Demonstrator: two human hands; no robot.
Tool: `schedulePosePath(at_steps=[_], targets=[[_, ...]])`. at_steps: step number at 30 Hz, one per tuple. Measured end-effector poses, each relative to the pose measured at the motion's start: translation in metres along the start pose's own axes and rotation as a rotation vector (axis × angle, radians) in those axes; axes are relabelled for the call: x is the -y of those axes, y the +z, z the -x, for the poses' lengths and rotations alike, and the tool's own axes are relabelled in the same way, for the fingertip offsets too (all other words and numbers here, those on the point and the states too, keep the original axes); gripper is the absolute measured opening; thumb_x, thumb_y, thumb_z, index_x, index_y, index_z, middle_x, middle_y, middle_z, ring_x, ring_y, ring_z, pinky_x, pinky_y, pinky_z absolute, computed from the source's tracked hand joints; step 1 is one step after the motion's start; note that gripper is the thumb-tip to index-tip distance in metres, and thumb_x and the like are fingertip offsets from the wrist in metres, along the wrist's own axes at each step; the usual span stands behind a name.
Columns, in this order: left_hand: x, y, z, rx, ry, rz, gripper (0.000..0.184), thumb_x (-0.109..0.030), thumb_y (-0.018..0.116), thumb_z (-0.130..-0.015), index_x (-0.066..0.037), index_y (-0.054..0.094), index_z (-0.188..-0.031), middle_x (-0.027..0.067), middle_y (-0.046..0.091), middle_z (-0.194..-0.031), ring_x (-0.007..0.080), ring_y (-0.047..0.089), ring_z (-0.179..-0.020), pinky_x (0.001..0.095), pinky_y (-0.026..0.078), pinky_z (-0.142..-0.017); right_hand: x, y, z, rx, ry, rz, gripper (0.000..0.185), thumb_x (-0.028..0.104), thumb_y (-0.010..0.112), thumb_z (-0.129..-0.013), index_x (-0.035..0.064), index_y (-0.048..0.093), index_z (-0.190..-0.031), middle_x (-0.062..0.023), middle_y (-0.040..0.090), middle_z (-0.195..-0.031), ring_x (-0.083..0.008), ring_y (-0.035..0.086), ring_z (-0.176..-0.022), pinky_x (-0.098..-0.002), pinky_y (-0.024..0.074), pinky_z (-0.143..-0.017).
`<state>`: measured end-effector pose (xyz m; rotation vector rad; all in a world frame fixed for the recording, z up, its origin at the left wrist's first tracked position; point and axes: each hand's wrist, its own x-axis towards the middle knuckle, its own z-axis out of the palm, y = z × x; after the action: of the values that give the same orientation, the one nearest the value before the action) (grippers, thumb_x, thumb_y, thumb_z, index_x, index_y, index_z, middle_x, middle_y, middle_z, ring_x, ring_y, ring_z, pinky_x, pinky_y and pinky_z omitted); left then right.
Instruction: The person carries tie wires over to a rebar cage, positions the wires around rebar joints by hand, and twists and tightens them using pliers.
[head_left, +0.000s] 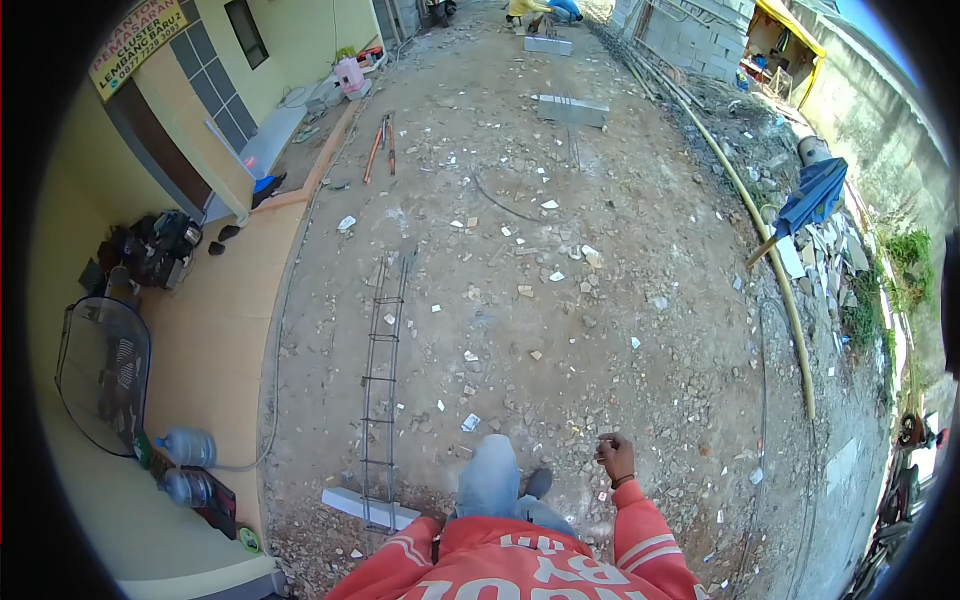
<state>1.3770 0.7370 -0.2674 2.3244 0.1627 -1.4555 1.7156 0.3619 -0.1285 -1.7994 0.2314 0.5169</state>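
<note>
My right hand (615,457) hangs over the rubble ground to the right of my knee, fingers curled, with a thin pale object at the fingertips that is too small to name. My left hand (432,522) is down at my left hip, mostly hidden by the red sleeve, beside the near end of a rebar cage. That long, narrow cage (380,378) of thin bars lies on the ground to the left, its near end over a white block (345,500).
Red-handled cutters (380,150) lie ahead on the left. Further off are a concrete block (572,110) and crouching people (530,8). A bamboo pole (745,190) and a blue umbrella (812,195) are at right. Water bottles (187,447) sit at left on a tiled ledge.
</note>
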Motion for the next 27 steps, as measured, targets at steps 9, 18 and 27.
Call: schedulePosePath(at_steps=[9, 18, 27], targets=[[0.023, -0.174, -0.066, -0.163, -0.564, 1.108, 0.027, -0.02, 0.059, -0.09, -0.009, 0.07, -0.112, 0.0154, 0.072, -0.106, 0.0275, 0.07, -0.098, 0.041, 0.057, -0.08, 0.059, 0.063, -0.284, -0.02, 0.178, 0.237, 0.018, 0.015, 0.06, -0.091, 0.0013, 0.067, -0.099, -0.01, 0.067, -0.076, -0.0187, 0.067, -0.06, -0.0308, 0.055, -0.051], [0.041, -0.561, -0.157, -0.605, -0.296, 1.826, 0.032, -0.012, 0.054, -0.093, -0.009, 0.057, -0.125, 0.0141, 0.07, -0.094, 0.0228, 0.069, -0.072, 0.0327, 0.053, -0.06, 0.103, 0.093, -0.375, 0.317, 0.233, 0.969, 0.027, 0.033, 0.065, -0.08, 0.0129, 0.074, -0.096, -0.0206, 0.07, -0.104, -0.0394, 0.067, -0.097, -0.047, 0.0556, -0.083], [0.059, -0.639, -0.249, -0.617, -0.581, 1.99, 0.028, -0.007, 0.057, -0.091, -0.007, 0.059, -0.119, 0.0136, 0.07, -0.09, 0.0291, 0.071, -0.074, 0.0383, 0.055, -0.06, 0.273, 0.298, -0.78, 0.182, 0.143, 1.053, 0.041, 0.039, 0.069, -0.078, 0.0081, 0.07, -0.105, -0.0139, 0.074, -0.095, -0.0328, 0.07, -0.092, -0.0431, 0.0544, -0.084]])
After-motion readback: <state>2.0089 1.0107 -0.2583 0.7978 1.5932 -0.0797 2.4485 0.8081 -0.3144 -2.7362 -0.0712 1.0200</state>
